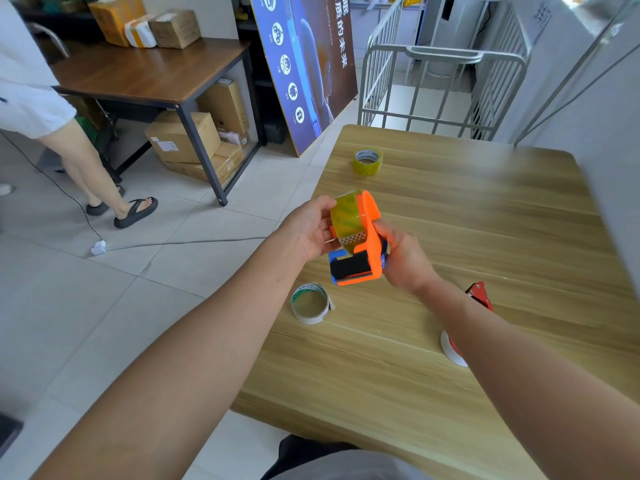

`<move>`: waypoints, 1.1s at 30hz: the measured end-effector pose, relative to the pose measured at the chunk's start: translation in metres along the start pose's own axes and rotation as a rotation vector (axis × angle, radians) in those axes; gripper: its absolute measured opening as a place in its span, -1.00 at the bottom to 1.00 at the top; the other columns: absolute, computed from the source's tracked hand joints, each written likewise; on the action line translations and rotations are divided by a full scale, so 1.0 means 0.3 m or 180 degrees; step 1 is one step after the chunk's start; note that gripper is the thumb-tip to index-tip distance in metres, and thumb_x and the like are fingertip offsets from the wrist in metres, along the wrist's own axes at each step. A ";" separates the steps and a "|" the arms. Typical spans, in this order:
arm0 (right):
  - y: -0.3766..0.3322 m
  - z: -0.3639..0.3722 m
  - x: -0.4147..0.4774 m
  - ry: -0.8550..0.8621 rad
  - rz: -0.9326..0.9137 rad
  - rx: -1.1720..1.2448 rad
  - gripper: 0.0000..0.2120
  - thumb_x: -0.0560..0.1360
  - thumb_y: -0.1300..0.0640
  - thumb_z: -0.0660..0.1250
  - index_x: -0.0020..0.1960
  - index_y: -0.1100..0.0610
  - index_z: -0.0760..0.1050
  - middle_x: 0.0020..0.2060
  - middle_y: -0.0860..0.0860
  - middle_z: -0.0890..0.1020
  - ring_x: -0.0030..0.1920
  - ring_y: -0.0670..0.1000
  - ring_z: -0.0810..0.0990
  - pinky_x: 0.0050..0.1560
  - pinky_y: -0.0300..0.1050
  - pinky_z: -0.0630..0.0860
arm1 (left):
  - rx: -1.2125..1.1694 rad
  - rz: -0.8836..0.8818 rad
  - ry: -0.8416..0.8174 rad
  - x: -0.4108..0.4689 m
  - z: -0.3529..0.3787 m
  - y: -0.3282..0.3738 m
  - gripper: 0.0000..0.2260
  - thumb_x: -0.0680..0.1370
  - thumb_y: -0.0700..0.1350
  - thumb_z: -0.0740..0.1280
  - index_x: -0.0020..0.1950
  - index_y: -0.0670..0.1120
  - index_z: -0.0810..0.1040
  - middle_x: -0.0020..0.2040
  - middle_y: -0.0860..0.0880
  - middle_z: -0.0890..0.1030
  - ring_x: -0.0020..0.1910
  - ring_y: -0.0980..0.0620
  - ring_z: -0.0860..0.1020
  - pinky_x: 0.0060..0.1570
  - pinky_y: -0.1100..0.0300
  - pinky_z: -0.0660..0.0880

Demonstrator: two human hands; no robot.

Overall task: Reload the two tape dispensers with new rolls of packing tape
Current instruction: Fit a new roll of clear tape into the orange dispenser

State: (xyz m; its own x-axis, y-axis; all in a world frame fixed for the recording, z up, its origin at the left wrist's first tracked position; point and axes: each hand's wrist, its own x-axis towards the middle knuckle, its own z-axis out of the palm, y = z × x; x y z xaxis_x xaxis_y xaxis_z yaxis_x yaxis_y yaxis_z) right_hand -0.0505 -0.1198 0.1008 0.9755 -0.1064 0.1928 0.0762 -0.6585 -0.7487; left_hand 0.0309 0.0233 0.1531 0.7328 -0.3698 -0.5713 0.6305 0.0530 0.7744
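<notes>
1. The orange tape dispenser (371, 237) was held in the air at frame centre, over the left edge of the wooden table (485, 209).
2. The right hand (403, 258) gripped the dispenser's frame from the right side, fingers wrapped behind it.
3. The left hand (310, 232) held the yellowish packing tape roll (346, 220), thumb on the top of the roll and palm against its open left side.
4. Key relation: the roll sat left of the right-hand grip, between the two hands. Its hub axis ran left to right, from the left palm to the orange side plate.
5. The serrated cutter (356, 280) pointed toward the bottom of the frame, directly below the roll.
6. Judgement: the roll looked seated. The tape end would next have to run down to the cutter, and the left hand was the nearer one for that.
7. A spare tape roll (367, 162) lay flat, well apart above centre.
8. An empty white core (310, 303) lay just below the dispenser.
9. A red dispenser (479, 295) lay at lower right, partly hidden behind the right forearm.
</notes>
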 end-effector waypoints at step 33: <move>0.026 -0.016 0.031 -0.0731 0.0634 0.1332 -0.45 0.29 0.67 0.12 -0.14 0.04 0.51 -0.42 -0.27 0.60 -0.34 -0.33 0.50 -0.28 -0.39 0.44 | 0.2568 0.0963 -0.0599 0.056 -0.058 0.020 -0.52 0.44 -0.17 0.43 0.34 -0.12 0.44 0.25 -0.06 0.54 0.20 0.07 0.50 0.34 0.10 0.35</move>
State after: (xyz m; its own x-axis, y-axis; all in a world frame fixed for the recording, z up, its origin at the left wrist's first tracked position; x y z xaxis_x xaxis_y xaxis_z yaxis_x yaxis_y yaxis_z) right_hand -0.0417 -0.1295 0.0997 0.9961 -0.0021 -0.0885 -0.0855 -0.2827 -0.9554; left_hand 0.0515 0.0337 0.1434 0.7400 -0.5963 -0.3113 -0.0089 -0.4714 0.8818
